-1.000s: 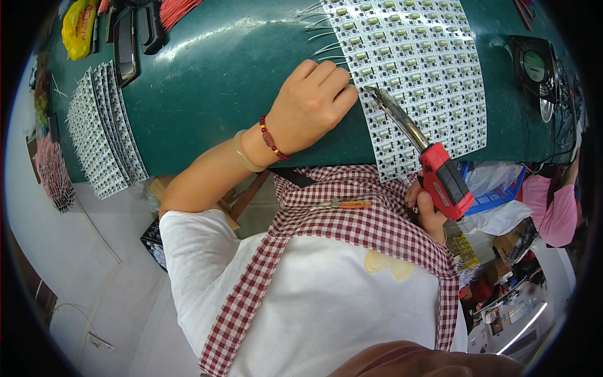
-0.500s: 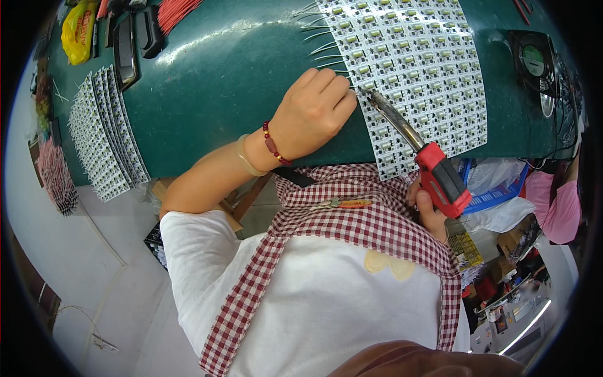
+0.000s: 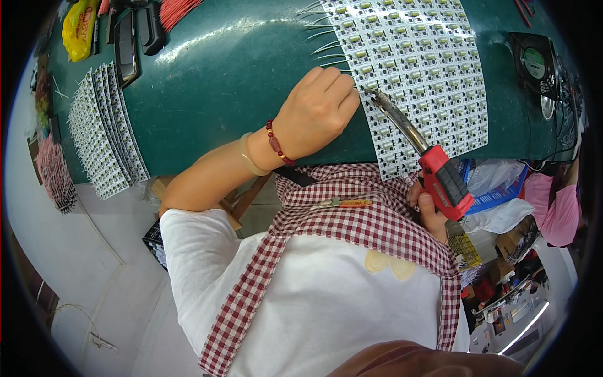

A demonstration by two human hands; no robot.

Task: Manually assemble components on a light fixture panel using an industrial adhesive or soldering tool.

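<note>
My left hand (image 3: 321,110) is closed in a pinch at the left edge of a large white circuit board panel (image 3: 418,69). A thin wire (image 3: 357,87) shows between its fingertips and the panel; most of that wire is hidden by the hand. Farther up the same edge, several pale wires (image 3: 325,48) stick out sideways. My right hand (image 3: 432,217) grips a red and black soldering iron (image 3: 445,182), its fingers partly behind the handle. The iron's dark tip meets the panel close beside the left fingertips.
Several populated panels (image 3: 103,135) lie overlapped at the left of the green table (image 3: 220,81). Behind them are a phone (image 3: 126,50), a yellow bag (image 3: 77,30) and red wires (image 3: 178,14). A black device (image 3: 534,63) stands right, above a blue crate (image 3: 496,196). Another person's pink sleeve (image 3: 556,210) shows.
Little differs. The picture has shifted slightly; both hands keep their places, with the iron's tip still on the panel beside my left fingers.
</note>
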